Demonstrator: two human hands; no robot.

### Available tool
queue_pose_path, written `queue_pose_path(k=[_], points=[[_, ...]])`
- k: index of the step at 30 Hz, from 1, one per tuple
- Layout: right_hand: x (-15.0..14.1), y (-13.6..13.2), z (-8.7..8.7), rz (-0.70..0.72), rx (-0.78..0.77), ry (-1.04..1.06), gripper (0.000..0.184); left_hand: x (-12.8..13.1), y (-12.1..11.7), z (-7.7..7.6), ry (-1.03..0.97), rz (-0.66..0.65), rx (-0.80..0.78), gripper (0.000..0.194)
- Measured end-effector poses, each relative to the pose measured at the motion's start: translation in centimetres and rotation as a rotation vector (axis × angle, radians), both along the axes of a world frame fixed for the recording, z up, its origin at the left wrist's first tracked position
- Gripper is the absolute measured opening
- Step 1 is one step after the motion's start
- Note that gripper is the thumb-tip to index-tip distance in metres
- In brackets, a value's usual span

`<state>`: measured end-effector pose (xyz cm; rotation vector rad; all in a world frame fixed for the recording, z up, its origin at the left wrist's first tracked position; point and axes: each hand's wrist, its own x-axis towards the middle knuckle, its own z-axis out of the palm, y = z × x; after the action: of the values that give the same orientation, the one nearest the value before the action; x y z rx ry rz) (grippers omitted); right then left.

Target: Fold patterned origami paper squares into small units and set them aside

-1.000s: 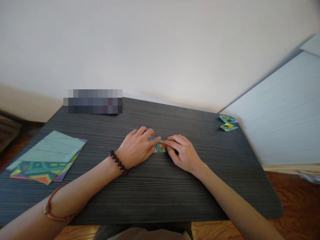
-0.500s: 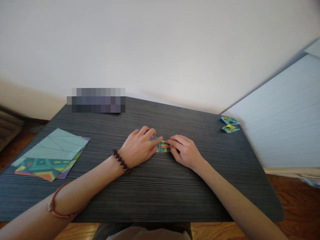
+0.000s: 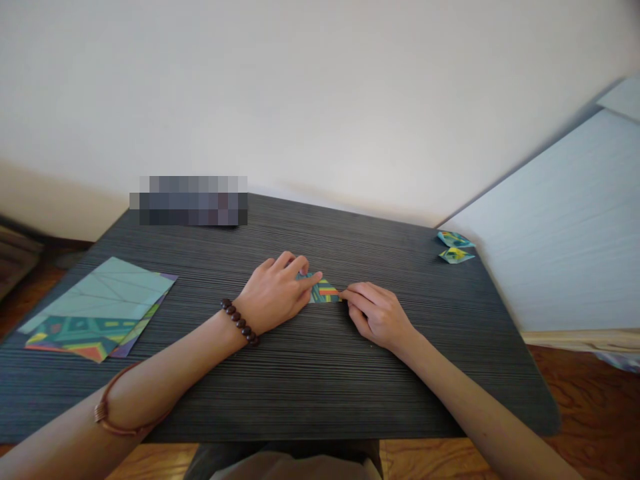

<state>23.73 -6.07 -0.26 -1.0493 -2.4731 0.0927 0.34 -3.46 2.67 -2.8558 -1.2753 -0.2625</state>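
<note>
A small folded piece of patterned paper [image 3: 327, 291], green with yellow and orange stripes, lies flat on the dark table. My left hand [image 3: 277, 290] covers its left part and holds it down, the index finger stretched across its upper edge and the other fingers bent. At the pointed right corner of the paper, the fingertips of my right hand [image 3: 375, 310] are pressed together on it. The thumb of my left hand and the paper's left end are partly hidden.
Several loose patterned sheets [image 3: 107, 293] lie overlapping at the left on the table [image 3: 280, 393]. Two small folded paper pieces [image 3: 456, 255] sit near the right back corner. A pixelated object [image 3: 193, 203] stands at the back left, and a white panel [image 3: 560, 233] rises at the right.
My right hand has slid down and to the right along the folded paper to its corner. The paper's right side now shows a slanted edge. My left hand stays nearly in place.
</note>
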Motion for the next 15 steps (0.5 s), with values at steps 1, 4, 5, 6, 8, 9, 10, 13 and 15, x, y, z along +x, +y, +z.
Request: queue_pose_path(k=[1, 4, 5, 6, 8, 9, 10, 13, 15], points=[[0.2, -0.2, 0.0, -0.005, 0.002, 0.008, 0.023, 0.0, 0.0, 0.0, -0.002, -0.001, 0.0, 0.032], [0.6, -0.7, 0.0, -0.026, -0.002, 0.05, 0.023, -0.1, 0.0, 0.0, -0.01, -0.003, -0.003, 0.033], [0.6, -0.8, 0.0, -0.037, -0.011, 0.068, 0.024, -0.1, 0.0, -0.1, -0.014, -0.005, -0.007, 0.033], [0.6, -0.8, 0.0, -0.051, -0.022, 0.086, 0.026, -0.2, 0.1, -0.1, -0.021, -0.01, -0.012, 0.033], [0.4, -0.6, 0.0, -0.075, -0.041, 0.102, 0.028, -0.2, 0.3, -0.4, -0.048, -0.017, -0.027, 0.033], [0.1, -0.4, 0.0, -0.083, -0.045, 0.096, 0.029, -0.2, 0.4, -0.6, -0.071, -0.015, -0.035, 0.032], [-0.1, -0.2, 0.0, -0.087, -0.044, 0.081, 0.029, -0.2, 0.6, -0.9, -0.101, -0.005, -0.043, 0.031], [-1.0, 0.6, 0.0, -0.085, -0.039, 0.013, 0.029, 0.0, 1.1, -1.7, -0.204, 0.081, -0.057, 0.03], [-1.4, 0.9, 0.0, -0.083, -0.041, -0.029, 0.028, 0.2, 1.3, -2.1, -0.251, 0.126, -0.067, 0.03]])
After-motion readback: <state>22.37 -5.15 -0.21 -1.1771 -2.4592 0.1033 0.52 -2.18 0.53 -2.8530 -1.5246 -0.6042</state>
